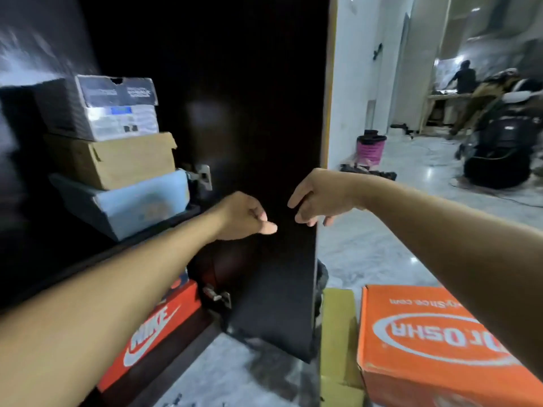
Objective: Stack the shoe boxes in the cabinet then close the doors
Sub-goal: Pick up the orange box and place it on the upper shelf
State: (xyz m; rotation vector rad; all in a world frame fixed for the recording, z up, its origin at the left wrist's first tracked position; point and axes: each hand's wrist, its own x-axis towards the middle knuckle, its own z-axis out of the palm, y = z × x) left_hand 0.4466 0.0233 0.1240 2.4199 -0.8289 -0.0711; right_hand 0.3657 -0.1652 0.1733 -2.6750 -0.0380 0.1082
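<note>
The cabinet's dark door (pixel 264 136) stands open in the middle of the view. On the upper shelf a grey-black shoe box (pixel 117 110) lies on a brown cardboard box (pixel 117 163), which rests on a pale blue box (pixel 126 207). An orange Nike box (pixel 158 321) sits in the lower compartment. Outside, an orange box (pixel 435 342) and a yellow-brown box (pixel 338 333) stand on the floor. My left hand (pixel 244 217) is in front of the door with curled fingers, holding nothing. My right hand (pixel 314 198) hovers at the door's free edge, fingers loosely curled.
Metal hinges (pixel 204 177) join the door to the cabinet. On the marble floor (pixel 367 248) to the right stand a pink and black container (pixel 370 149) and a black bulky object (pixel 499 154). A person (pixel 465 77) works at a table far back.
</note>
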